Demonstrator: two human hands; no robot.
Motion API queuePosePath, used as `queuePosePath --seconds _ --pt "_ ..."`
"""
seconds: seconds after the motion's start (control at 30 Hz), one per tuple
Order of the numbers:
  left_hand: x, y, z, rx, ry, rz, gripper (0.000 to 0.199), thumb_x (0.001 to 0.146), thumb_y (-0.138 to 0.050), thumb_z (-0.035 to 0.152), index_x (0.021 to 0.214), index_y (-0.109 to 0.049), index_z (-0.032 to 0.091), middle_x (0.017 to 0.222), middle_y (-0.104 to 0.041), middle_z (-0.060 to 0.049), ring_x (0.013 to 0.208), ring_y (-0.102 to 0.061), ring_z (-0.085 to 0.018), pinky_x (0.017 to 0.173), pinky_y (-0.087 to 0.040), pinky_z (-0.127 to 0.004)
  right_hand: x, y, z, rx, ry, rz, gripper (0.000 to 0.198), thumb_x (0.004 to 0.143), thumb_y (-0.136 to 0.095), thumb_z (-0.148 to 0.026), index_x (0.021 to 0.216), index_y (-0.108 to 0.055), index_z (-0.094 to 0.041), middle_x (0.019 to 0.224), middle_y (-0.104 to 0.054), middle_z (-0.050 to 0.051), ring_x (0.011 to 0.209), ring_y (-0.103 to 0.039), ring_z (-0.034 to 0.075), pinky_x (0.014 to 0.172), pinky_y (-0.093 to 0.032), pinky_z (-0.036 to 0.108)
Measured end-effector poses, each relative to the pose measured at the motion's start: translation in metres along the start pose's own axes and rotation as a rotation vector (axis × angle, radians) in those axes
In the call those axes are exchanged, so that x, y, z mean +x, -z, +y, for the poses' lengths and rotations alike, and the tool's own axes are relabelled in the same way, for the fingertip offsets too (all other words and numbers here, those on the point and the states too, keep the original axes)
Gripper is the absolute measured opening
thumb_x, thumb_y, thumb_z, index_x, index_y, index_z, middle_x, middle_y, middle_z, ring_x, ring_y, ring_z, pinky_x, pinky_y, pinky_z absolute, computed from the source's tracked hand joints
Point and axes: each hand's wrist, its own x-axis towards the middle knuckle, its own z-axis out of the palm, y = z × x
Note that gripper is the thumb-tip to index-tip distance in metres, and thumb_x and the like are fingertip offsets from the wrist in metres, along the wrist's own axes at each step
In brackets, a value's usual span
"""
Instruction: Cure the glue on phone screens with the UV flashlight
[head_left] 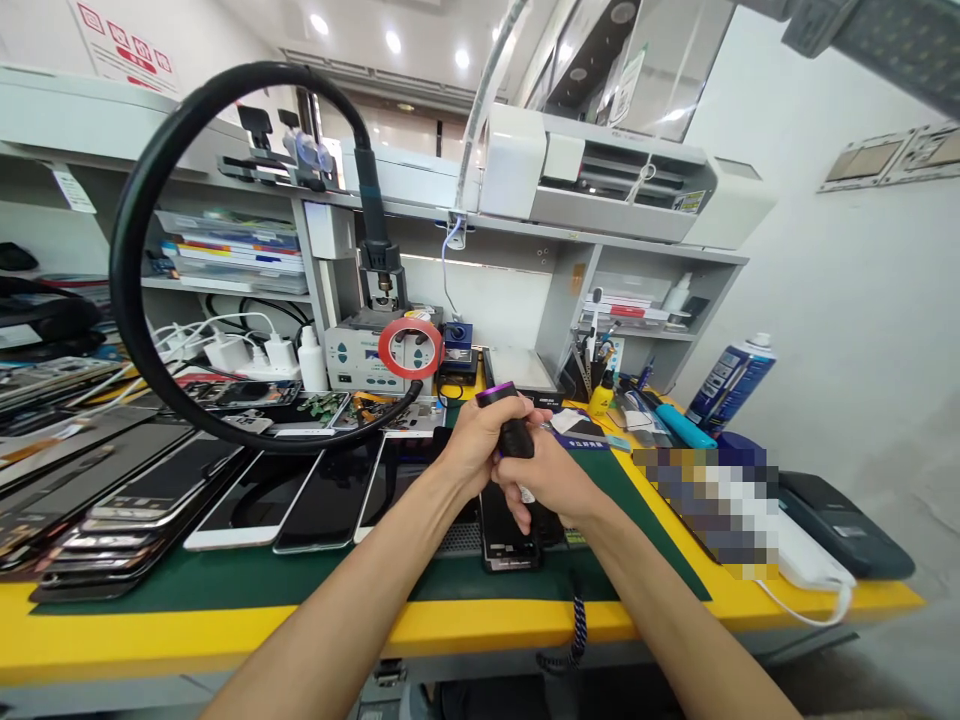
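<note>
In the middle of the head view, both my hands are closed around a short black cylinder with a purple rim (516, 436), which looks like a small flashlight. My left hand (476, 440) grips its upper part, the thumb lying across near the purple end. My right hand (555, 478) wraps the lower part, its fingers curled beneath. Below them a dark phone (511, 550) lies on the green mat (450, 575), partly covered by my hands. Whether my lower fingertips touch the phone, I cannot tell.
Phones and screens (255, 490) lie in rows to the left. A thick black hose (124, 230) loops from a grey rework station (352, 350); red tape (390, 345) hangs in front. At right stand a yellow bottle (601, 396), a blue spray can (731, 380) and a dark device (847, 525).
</note>
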Motion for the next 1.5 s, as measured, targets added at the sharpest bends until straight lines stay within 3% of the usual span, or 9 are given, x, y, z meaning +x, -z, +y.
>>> queuePosePath --seconds 0.13,0.2,0.33,0.43,0.57,0.67,0.87,1.13,1.5 --pt "-0.001 0.002 0.001 -0.038 -0.021 -0.095 0.011 0.07 -0.071 0.024 0.067 -0.067 0.014 0.071 -0.07 -0.007 0.097 -0.07 -0.027 0.085 -0.054 -0.034 -0.003 0.001 -0.002 0.223 -0.082 -0.124 0.015 0.064 -0.06 -0.019 0.071 -0.046 -0.02 0.045 -0.046 -0.007 0.031 -0.043 0.012 0.031 -0.045 0.026" --pt "0.0 0.003 0.0 -0.043 -0.003 -0.093 0.013 0.071 -0.071 0.026 0.068 -0.067 0.014 0.072 -0.07 -0.007 0.091 -0.07 -0.025 0.083 -0.054 -0.034 -0.001 0.001 -0.001 0.22 -0.092 -0.118 0.015 0.063 -0.059 -0.02 0.071 -0.047 -0.02 0.045 -0.046 -0.007 0.031 -0.043 0.011 0.03 -0.044 0.026" --pt "0.002 0.0 -0.004 0.174 0.02 0.09 0.026 0.07 -0.077 0.037 0.07 -0.071 0.011 0.074 -0.07 -0.008 0.067 -0.064 -0.017 0.062 -0.051 -0.026 0.003 -0.001 0.003 -0.08 0.016 0.108 0.012 0.065 -0.054 -0.021 0.059 -0.043 -0.02 0.041 -0.048 -0.003 0.03 -0.047 0.013 0.03 -0.042 0.024" --pt "0.002 -0.001 -0.006 0.22 -0.021 0.113 0.019 0.069 -0.078 0.031 0.072 -0.071 0.013 0.075 -0.071 -0.007 0.068 -0.065 -0.017 0.062 -0.05 -0.025 0.004 -0.001 0.004 -0.155 0.07 0.169 0.008 0.065 -0.052 -0.021 0.07 -0.046 -0.021 0.039 -0.05 -0.004 0.029 -0.049 0.016 0.03 -0.042 0.024" --pt "0.001 0.0 -0.006 0.131 -0.03 0.018 0.015 0.071 -0.075 0.028 0.069 -0.07 0.013 0.085 -0.075 -0.01 0.09 -0.07 -0.025 0.078 -0.054 -0.03 0.004 -0.001 0.004 -0.008 0.07 0.074 0.027 0.06 -0.051 -0.017 0.085 -0.043 -0.021 0.043 -0.051 -0.008 0.031 -0.048 0.017 0.031 -0.046 0.027" --pt "0.001 0.001 -0.006 0.137 -0.013 -0.008 0.018 0.072 -0.074 0.03 0.068 -0.07 0.013 0.091 -0.076 -0.012 0.094 -0.071 -0.027 0.081 -0.054 -0.032 0.005 0.001 0.005 0.074 0.047 0.009 0.021 0.059 -0.053 -0.017 0.076 -0.041 -0.022 0.045 -0.05 -0.006 0.032 -0.048 0.016 0.031 -0.046 0.029" --pt "-0.001 0.003 -0.005 0.171 0.024 -0.012 0.021 0.073 -0.074 0.033 0.068 -0.069 0.014 0.097 -0.076 -0.011 0.082 -0.072 -0.025 0.07 -0.055 -0.031 0.006 0.002 0.007 0.161 0.043 -0.064 0.013 0.06 -0.054 -0.015 0.067 -0.045 -0.02 0.046 -0.049 -0.005 0.033 -0.046 0.015 0.03 -0.046 0.03" --pt "-0.003 0.003 -0.003 0.15 0.035 -0.033 0.019 0.074 -0.073 0.032 0.07 -0.068 0.014 0.102 -0.075 -0.011 0.112 -0.066 -0.032 0.084 -0.056 -0.033 0.005 0.003 0.005 0.164 0.007 -0.088 0.012 0.063 -0.056 -0.014 0.06 -0.045 -0.018 0.044 -0.048 -0.004 0.033 -0.046 0.014 0.031 -0.045 0.029" --pt "0.001 0.002 -0.003 0.156 -0.019 -0.053 0.027 0.075 -0.075 0.038 0.07 -0.07 0.011 0.092 -0.073 -0.014 0.096 -0.069 -0.027 0.084 -0.053 -0.033 0.004 0.012 0.002 0.268 -0.03 -0.184 0.019 0.066 -0.062 -0.013 0.058 -0.045 -0.017 0.044 -0.045 -0.005 0.032 -0.043 0.012 0.031 -0.042 0.027"
